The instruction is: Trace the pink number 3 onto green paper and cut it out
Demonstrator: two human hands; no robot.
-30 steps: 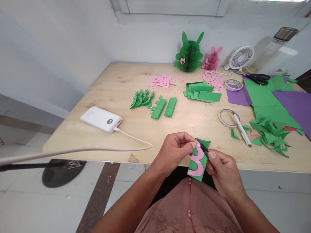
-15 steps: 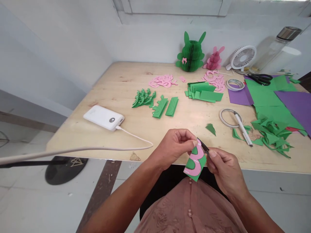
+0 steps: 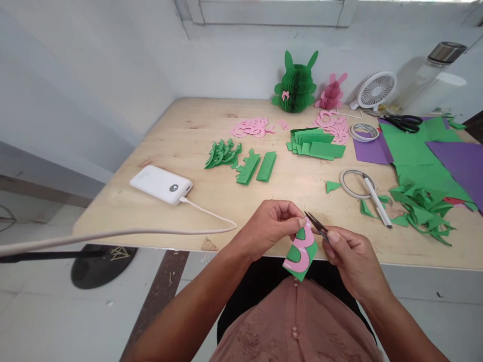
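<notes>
Between the thumb and fingers of my left hand [image 3: 277, 226] is the top of a green paper piece [image 3: 301, 275] with a pink curved cutout [image 3: 300, 257] lying on it, shaped like a 3. My right hand [image 3: 352, 256] grips small dark scissors [image 3: 318, 226]; their blades are slightly parted beside the upper edge of the paper. Both hands are over the table's front edge. A small green scrap [image 3: 332, 186] lies on the table beyond the scissors. Left of it are a folded green strip [image 3: 266, 166] and a partly cut green piece [image 3: 249, 168].
A white power bank [image 3: 161, 184] with a cable lies left. Green strips [image 3: 317, 143] and pink cutouts [image 3: 252, 127] lie farther back, before a green paper rabbit [image 3: 297, 88]. To the right are a tape ring [image 3: 356, 183], a white pen [image 3: 377, 201], green scraps [image 3: 424, 211] and black-handled scissors [image 3: 402, 122].
The scissor blades have come away from the paper and parted. The loose green scrap has shifted and turned, now lying farther back near the tape ring. My left hand has hardly moved.
</notes>
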